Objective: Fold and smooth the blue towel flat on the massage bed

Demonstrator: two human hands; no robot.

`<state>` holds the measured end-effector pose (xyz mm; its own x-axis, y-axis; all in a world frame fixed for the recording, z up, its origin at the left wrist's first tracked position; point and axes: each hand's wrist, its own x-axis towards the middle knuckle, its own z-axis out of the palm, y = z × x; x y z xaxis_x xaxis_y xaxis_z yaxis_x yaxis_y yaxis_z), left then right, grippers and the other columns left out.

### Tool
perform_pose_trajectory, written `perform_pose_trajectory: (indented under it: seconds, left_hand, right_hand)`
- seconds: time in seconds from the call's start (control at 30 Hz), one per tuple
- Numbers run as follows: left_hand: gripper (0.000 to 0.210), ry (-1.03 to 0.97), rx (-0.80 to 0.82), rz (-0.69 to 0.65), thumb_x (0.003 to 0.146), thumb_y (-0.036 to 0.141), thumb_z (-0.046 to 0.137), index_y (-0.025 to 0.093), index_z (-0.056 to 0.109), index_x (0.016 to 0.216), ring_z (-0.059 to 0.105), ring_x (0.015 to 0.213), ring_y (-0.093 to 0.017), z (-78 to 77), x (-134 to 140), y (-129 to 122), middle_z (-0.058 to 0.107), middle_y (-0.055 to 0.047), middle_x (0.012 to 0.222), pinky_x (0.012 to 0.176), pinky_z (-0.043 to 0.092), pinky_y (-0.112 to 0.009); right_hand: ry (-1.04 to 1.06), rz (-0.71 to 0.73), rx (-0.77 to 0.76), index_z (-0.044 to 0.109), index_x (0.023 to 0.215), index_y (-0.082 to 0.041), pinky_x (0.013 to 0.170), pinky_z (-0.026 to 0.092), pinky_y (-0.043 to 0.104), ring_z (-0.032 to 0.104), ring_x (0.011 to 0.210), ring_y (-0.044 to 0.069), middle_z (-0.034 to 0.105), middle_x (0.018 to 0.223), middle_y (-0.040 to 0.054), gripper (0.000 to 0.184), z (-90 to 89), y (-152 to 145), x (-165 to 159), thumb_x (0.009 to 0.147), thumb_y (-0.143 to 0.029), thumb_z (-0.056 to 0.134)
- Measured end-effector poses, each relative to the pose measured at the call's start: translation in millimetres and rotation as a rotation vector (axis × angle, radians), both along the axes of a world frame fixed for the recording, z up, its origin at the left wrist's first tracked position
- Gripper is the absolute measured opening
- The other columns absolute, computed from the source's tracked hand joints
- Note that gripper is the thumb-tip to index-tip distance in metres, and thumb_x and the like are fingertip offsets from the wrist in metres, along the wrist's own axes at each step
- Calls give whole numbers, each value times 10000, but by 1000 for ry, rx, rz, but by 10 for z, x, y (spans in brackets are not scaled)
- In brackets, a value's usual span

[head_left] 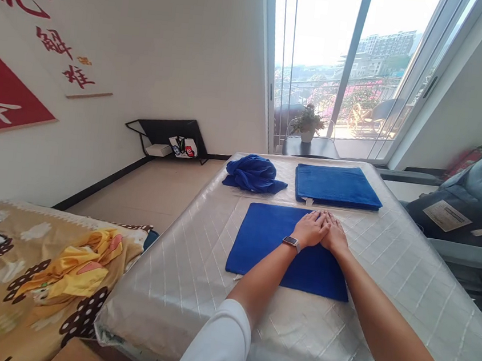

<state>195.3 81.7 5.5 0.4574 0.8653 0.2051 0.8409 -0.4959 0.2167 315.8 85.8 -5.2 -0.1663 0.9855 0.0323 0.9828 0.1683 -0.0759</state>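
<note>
The flat, dark blue, four-sided cloth (pixel 261 234) lies in the middle of the shiny, silver-grey, quilted mattress (pixel 185 261), well in from its left and right edges. The left hand (pixel 310 229), with a small grey watch (pixel 291 241) on its wrist, and the right hand (pixel 335 233) both lie palm down on the cloth, fingers straight and close, the two hands touching at their inner sides. Neither one pinches anything. The mattress top looks slippery, so a hard push could make the whole cloth slide toward the far edge. If the hands pulled apart while pressing down, the cloth could bunch up or its corners could go crooked. A long push forward could bump the neat, blue, folded cloth pile (pixel 338 185) near the far right corner and mess up its layers. The crumpled, soft, blue cloth heap (pixel 252 173) sits close to the far left corner, so a knock from an arm could tip it off the edge onto the floor (pixel 158 186).
</note>
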Motion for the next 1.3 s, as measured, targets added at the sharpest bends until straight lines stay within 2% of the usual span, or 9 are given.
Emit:
perform_pose_trajectory:
  seconds: [0.1, 0.23, 0.43, 0.6, 0.87, 1.07, 1.17, 1.23, 1.3]
  left_hand:
    - [633, 19, -48, 35, 1048, 495, 148, 169, 297, 1570, 288, 1497, -224, -58, -110, 30, 346, -123, 1613, 1226, 228, -439]
    - [726, 49, -72, 96, 1019, 601, 115, 171, 333, 1561, 216, 1525, -222, -56, -652, 27, 310, -85, 1632, 1250, 166, -412]
    - [824, 76, -131, 352, 1001, 646, 92, 86, 305, 1566, 196, 1530, -252, -11, -1578, -18, 268, -139, 1639, 1253, 137, -429]
    - [818, 75, -130, 461, 1005, 642, 124, 70, 270, 1570, 186, 1532, -256, -41, -1964, -78, 227, -151, 1650, 1246, 154, -417]
    - [866, 69, -132, 457, 984, 683, 95, 69, 267, 1570, 167, 1536, -254, -97, -1950, -50, 229, -151, 1651, 1249, 128, -403]
    - [878, 204, -166, 470, 980, 698, 149, 57, 289, 1564, 207, 1523, -296, 45, -1929, -29, 267, -168, 1634, 1239, 164, -446]
    - [842, 244, -46, 498, 997, 666, 189, 33, 379, 1518, 275, 1493, -340, 125, -1664, -38, 351, -208, 1590, 1224, 197, -478]
    - [796, 198, 60, 377, 1017, 632, 188, 37, 441, 1480, 351, 1457, -325, 141, -1325, -47, 425, -215, 1546, 1201, 264, -450]
    - [721, 120, 147, 179, 1037, 592, 204, 69, 507, 1430, 437, 1403, -285, 124, -897, -51, 515, -191, 1482, 1169, 328, -409]
  right_hand:
    - [13, -20, 9, 246, 1592, -61, 1238, 149, 382, 163, 1532, 216, 212, 1664, 110, 663, -4, 12, -13, 1009, -369, 173]
    - [47, -49, 5, 241, 1595, -72, 1240, 138, 404, 159, 1533, 220, 229, 1659, 111, 685, -1, 52, -53, 1018, -428, 143]
    - [66, -61, -18, 235, 1592, -50, 1242, 126, 400, 153, 1533, 222, 215, 1662, 113, 691, 16, 58, -63, 1019, -427, 148]
    - [62, -59, -17, 238, 1590, -46, 1243, 122, 395, 158, 1532, 218, 211, 1663, 109, 696, 27, 48, -63, 1019, -432, 143]
    - [55, -64, -19, 232, 1590, -40, 1245, 116, 399, 160, 1532, 222, 203, 1666, 103, 689, 35, 46, -70, 1021, -420, 148]
    - [74, -74, -49, 201, 1601, -54, 1246, 105, 392, 125, 1538, 209, 179, 1673, 95, 689, 37, 55, -65, 1025, -427, 139]
    - [78, -74, -35, 214, 1597, -51, 1247, 108, 395, 133, 1537, 213, 186, 1671, 97, 691, 19, 72, -71, 1023, -428, 144]
    - [78, -80, -29, 221, 1598, -59, 1247, 114, 395, 139, 1536, 215, 194, 1669, 97, 692, 8, 80, -74, 1021, -435, 156]
    - [68, -79, -24, 228, 1597, -60, 1245, 127, 401, 147, 1535, 220, 205, 1666, 104, 689, -3, 79, -66, 1020, -431, 162]
